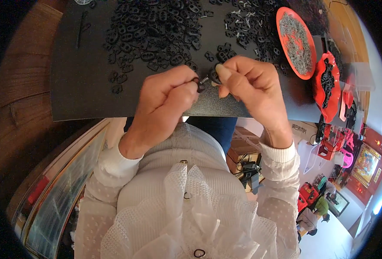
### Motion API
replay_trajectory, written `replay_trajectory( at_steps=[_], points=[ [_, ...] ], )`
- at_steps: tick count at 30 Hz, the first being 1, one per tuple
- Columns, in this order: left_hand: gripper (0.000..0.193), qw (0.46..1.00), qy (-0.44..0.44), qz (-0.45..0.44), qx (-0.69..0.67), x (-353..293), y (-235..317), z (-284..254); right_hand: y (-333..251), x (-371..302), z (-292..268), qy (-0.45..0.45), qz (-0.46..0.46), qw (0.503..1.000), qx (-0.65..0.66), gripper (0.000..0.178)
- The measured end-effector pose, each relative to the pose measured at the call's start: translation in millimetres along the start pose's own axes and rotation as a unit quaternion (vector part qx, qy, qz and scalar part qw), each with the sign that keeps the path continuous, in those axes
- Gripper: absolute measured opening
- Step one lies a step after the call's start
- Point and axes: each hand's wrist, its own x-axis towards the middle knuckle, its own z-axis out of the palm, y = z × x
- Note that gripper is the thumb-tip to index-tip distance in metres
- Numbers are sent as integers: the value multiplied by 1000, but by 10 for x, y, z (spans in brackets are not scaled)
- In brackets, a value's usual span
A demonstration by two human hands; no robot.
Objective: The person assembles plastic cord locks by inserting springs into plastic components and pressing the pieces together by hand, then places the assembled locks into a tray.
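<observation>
My left hand (165, 99) pinches a small black plastic part (198, 84) at its fingertips. My right hand (251, 88) grips another small black plastic piece (214, 75) between thumb and forefinger. A short metal spring (204, 80) spans the gap between the two pieces. Both hands meet just above the near edge of the black mat (83, 86).
A large heap of black oval plastic parts (156, 30) covers the far mat, with smaller bits (247, 21) to its right. A red dish of metal springs (295, 41) and a red dish of black parts (328, 84) stand at right. A wooden table (18, 86) lies left.
</observation>
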Motion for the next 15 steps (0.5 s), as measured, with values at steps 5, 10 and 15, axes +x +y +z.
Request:
replay_trajectory(
  at_steps=[5,10,15],
  points=[
    [13,985,53,154,-60,83,-39,11,34,-1,-3,-65,-82,991,-89,17],
    [13,978,70,187,-58,124,-127,14,27,12,17,-87,-116,978,-149,14],
    [13,979,64,188,-39,86,-78,61,-10,4,0,-96,-68,986,-116,16]
  ],
)
